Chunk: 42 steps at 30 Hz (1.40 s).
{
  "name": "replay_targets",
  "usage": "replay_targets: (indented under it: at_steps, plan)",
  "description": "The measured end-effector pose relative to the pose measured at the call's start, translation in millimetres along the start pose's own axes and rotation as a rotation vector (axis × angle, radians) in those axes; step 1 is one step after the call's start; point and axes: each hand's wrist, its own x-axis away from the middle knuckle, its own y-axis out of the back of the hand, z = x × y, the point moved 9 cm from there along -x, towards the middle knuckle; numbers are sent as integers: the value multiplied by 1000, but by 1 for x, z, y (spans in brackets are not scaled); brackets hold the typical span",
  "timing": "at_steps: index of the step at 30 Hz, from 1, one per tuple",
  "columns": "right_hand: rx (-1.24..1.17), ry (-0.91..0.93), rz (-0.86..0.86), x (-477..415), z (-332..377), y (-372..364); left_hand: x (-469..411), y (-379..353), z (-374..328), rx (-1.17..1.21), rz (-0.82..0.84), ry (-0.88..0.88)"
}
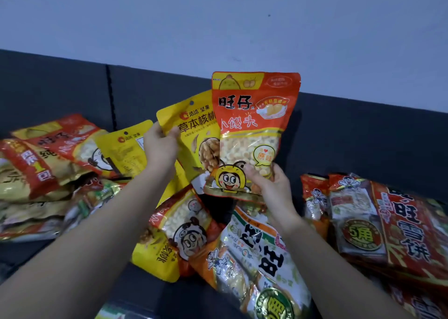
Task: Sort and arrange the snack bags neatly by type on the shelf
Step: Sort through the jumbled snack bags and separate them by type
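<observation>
Above dark shelf (pixel 351 136), left fingers (pixel 172 134) pinch yellow walnut bag (pixel 194 129), right fingers (pixel 251 172) grip orange bag (pixel 254 115).

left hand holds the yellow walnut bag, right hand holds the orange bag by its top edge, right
Not quite: the head view shows the right hand gripping the orange bag by its bottom edge, not its top. The left hand does hold the yellow walnut bag.

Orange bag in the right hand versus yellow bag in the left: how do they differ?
The orange bag is upright; the yellow bag tilts behind it. The orange bag has a clear window onto pale balls; the yellow bag only a printed walnut. The right hand grips the orange bag's bottom; the left hand pinches the yellow bag's top corner. Both face the camera.
</observation>
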Motion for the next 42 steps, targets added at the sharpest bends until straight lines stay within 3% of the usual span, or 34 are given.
replay_targets:
  at_steps: [4,12,18,23,26,35,42]
  plan:
    - [-102,-73,127,0,-3,-48,-11,39,3,1,-24,74]
    - [-183,-196,263,13,-19,-150,-32,135,1,244,-57,260]
    - [-234,-206,259,28,-6,-248,-63,209,6,404,-102,374]
    - [-298,-161,210,33,7,-324,-85,246,13,262,128,426]
    - [-311,-169,201,35,7,-356,-96,272,14,182,181,420]
    - [-230,-141,193,27,0,-446,-166,368,2,-178,-33,227]
    - [-132,-151,279,3,3,-507,-215,428,-15,-296,-207,74]
